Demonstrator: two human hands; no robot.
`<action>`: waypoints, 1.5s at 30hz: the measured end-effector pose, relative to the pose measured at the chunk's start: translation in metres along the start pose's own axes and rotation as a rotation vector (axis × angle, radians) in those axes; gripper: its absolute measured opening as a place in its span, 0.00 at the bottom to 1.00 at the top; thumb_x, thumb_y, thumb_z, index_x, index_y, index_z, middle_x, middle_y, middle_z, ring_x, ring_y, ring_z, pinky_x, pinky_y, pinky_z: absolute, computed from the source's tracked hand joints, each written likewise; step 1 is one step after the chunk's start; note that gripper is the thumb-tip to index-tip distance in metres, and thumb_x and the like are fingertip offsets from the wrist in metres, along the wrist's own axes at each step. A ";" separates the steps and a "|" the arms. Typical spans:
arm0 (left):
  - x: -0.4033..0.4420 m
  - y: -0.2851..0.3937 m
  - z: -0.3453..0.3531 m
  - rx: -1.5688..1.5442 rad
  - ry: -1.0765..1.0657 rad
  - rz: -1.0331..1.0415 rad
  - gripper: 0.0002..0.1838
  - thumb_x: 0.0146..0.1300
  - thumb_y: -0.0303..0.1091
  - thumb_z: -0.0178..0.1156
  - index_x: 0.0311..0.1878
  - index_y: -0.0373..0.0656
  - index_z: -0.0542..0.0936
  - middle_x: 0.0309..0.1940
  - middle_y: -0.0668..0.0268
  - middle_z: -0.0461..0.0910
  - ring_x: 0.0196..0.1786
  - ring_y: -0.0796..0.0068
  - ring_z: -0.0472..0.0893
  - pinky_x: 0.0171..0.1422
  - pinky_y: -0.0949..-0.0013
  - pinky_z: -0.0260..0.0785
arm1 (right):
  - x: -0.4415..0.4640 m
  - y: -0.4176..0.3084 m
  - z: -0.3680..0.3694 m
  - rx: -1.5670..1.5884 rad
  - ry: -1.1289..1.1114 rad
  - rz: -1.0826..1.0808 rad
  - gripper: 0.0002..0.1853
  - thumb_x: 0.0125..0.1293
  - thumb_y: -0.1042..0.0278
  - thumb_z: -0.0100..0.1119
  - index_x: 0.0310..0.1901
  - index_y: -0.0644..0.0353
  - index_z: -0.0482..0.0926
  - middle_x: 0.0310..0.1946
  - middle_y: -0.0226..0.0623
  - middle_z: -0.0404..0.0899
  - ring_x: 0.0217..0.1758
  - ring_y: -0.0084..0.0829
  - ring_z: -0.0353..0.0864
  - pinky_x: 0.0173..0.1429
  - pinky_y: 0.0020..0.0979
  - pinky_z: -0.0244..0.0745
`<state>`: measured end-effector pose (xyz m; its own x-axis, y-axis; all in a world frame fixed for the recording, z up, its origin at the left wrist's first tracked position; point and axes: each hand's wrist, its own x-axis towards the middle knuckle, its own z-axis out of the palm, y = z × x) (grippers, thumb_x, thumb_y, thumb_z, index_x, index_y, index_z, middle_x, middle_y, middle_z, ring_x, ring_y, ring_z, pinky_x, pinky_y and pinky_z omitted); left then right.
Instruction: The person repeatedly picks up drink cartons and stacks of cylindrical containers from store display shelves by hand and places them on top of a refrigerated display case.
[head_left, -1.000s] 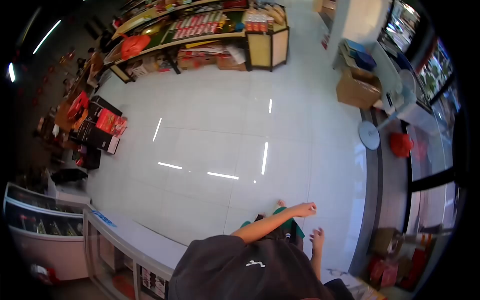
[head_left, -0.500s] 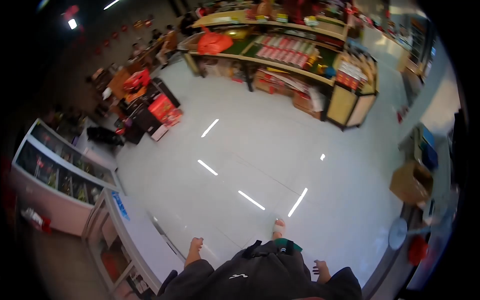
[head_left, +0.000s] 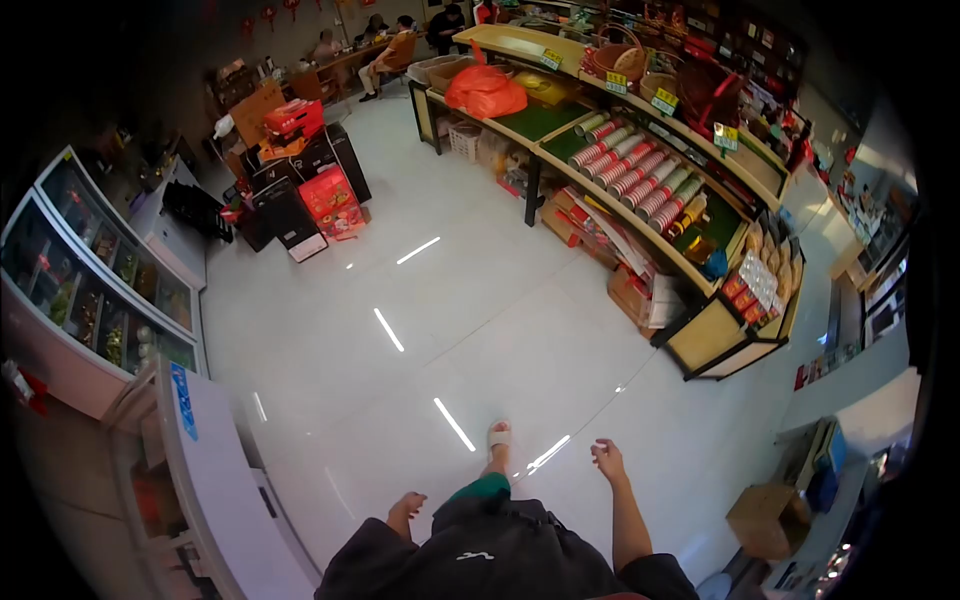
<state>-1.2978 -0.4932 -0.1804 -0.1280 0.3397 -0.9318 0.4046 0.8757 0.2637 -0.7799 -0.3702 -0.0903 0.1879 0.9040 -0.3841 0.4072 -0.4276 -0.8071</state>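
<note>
My left hand (head_left: pixel 408 505) hangs low beside my dark shirt (head_left: pixel 480 550), its fingers loosely bent and apart, with nothing seen in it. The white counter (head_left: pixel 225 480) is the nearest furniture on that side, apart from the hand. My right hand (head_left: pixel 607 458) is swung forward over the pale floor (head_left: pixel 400 400). Its fingers are loosely curled and no held thing shows, though a small bright spot lies by the fingertips. A foot in a light sandal (head_left: pixel 499 433) is ahead of my green shorts (head_left: pixel 478 490).
A display stand (head_left: pixel 690 270) holds rows of red, white and green cylinders (head_left: pixel 640 170) and a red bag (head_left: pixel 487 92). Stacked boxes (head_left: pixel 320 195) and a glass-fronted fridge (head_left: pixel 100 270) stand left. A cardboard box (head_left: pixel 768 520) is right. Seated people (head_left: pixel 393 55) are far back.
I have moved forward, and the view has turned, shifting the counter and fridge leftward. My right hand has swung forward and up. The display stand appears nearer.
</note>
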 end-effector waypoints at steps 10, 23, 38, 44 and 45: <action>0.133 0.308 -0.044 0.140 0.422 0.468 0.25 0.57 0.46 0.57 0.50 0.35 0.74 0.37 0.53 0.80 0.40 0.65 0.79 0.44 0.63 0.72 | -0.002 -0.008 -0.048 -0.087 -0.204 0.626 0.18 0.59 0.57 0.56 0.44 0.62 0.77 0.29 0.42 0.77 0.28 0.37 0.79 0.29 0.37 0.75; 0.156 0.601 -0.074 0.316 0.158 0.256 0.24 0.56 0.49 0.56 0.46 0.38 0.77 0.42 0.50 0.80 0.46 0.55 0.79 0.51 0.59 0.71 | 0.414 0.027 -0.060 0.202 -0.105 0.808 0.16 0.60 0.55 0.54 0.40 0.61 0.73 0.27 0.41 0.77 0.22 0.38 0.78 0.22 0.40 0.74; 0.314 0.806 -0.107 0.126 0.685 0.500 0.12 0.55 0.38 0.55 0.37 0.40 0.79 0.36 0.44 0.77 0.44 0.42 0.74 0.52 0.50 0.67 | 0.842 -0.342 -0.093 -0.102 -0.206 -0.111 0.21 0.61 0.54 0.57 0.52 0.56 0.72 0.35 0.35 0.78 0.30 0.28 0.77 0.37 0.30 0.74; 0.305 0.986 -0.149 -0.838 0.146 0.034 0.18 0.60 0.44 0.55 0.39 0.35 0.76 0.35 0.53 0.80 0.41 0.61 0.79 0.44 0.60 0.71 | 0.868 -0.379 -0.124 0.060 -0.467 0.616 0.23 0.58 0.47 0.58 0.48 0.54 0.72 0.39 0.31 0.76 0.36 0.27 0.76 0.38 0.35 0.73; 0.328 1.002 -0.144 -0.700 0.153 0.236 0.18 0.60 0.43 0.54 0.43 0.36 0.76 0.36 0.54 0.80 0.41 0.62 0.79 0.45 0.60 0.71 | 0.886 -0.378 -0.128 0.054 -0.479 0.624 0.23 0.58 0.47 0.58 0.48 0.54 0.72 0.39 0.31 0.76 0.36 0.27 0.76 0.38 0.35 0.73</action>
<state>-1.0651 0.5450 -0.1856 -0.2544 0.5443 -0.7994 -0.2261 0.7702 0.5964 -0.6529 0.5934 -0.0678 -0.0434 0.4011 -0.9150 0.3071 -0.8662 -0.3942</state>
